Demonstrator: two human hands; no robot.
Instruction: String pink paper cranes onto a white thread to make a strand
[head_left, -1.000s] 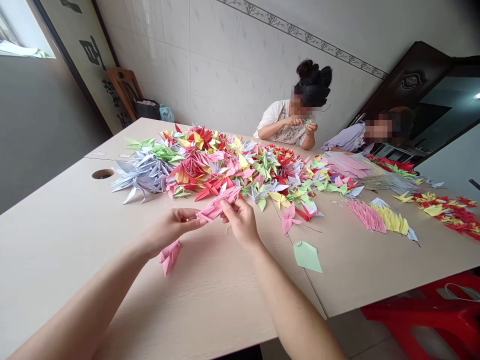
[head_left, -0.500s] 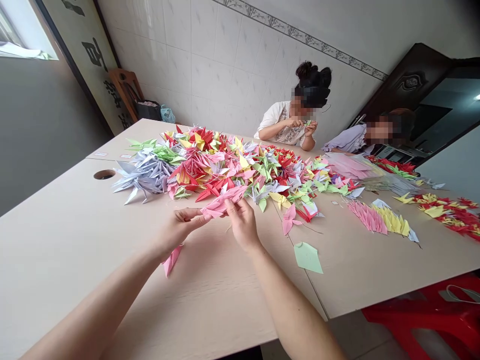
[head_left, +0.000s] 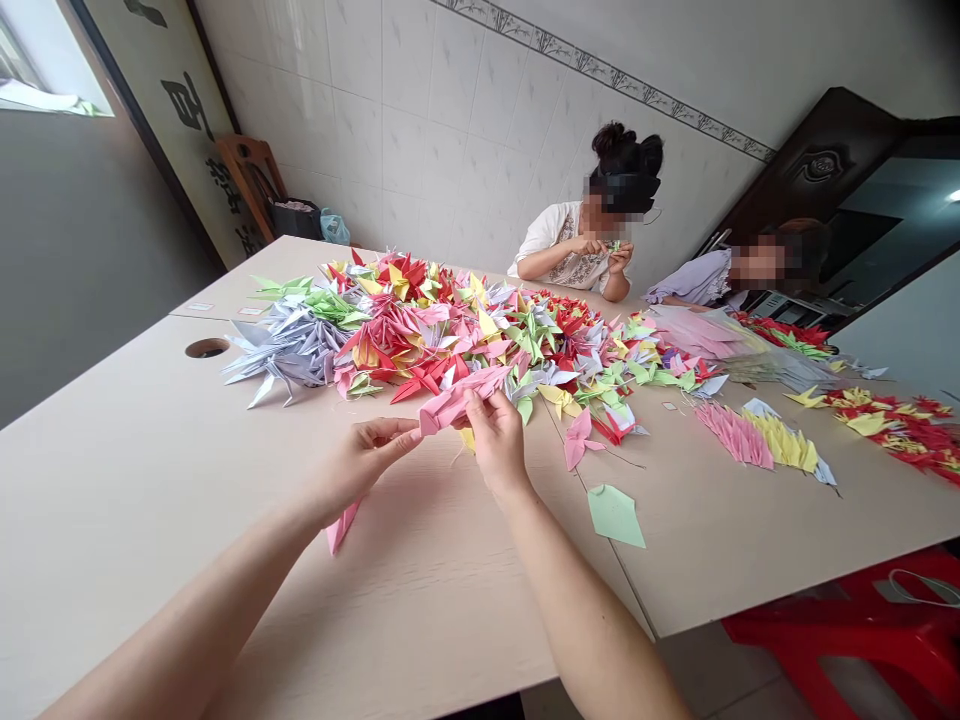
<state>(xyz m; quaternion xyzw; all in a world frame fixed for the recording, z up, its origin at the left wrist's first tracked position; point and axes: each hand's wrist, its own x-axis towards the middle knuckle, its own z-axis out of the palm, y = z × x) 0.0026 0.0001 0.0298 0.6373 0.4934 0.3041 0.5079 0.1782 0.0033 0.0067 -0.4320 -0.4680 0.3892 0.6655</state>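
Above the table, both hands hold a bundle of pink origami cranes (head_left: 450, 402). My left hand (head_left: 373, 452) pinches its left end between thumb and fingers. Gripping the right part is my right hand (head_left: 498, 436), its thumb on top and its fingers partly hidden behind the paper. A bit of yellow paper (head_left: 468, 439) and a thin thread show just under the bundle. Another pink folded paper (head_left: 343, 526) lies on the table, partly covered by my left forearm.
A large heap of coloured origami cranes (head_left: 420, 340) spreads across the table (head_left: 150, 480). Right of my hands lie a single pink crane (head_left: 579, 440), a green paper sheet (head_left: 616, 515) and pink and yellow strung cranes (head_left: 780, 440). Two people sit opposite; one folds green paper.
The pink bundle and my right hand have moved slightly right. The bundle's left end is more exposed, and the yellow paper beneath it has come into view.
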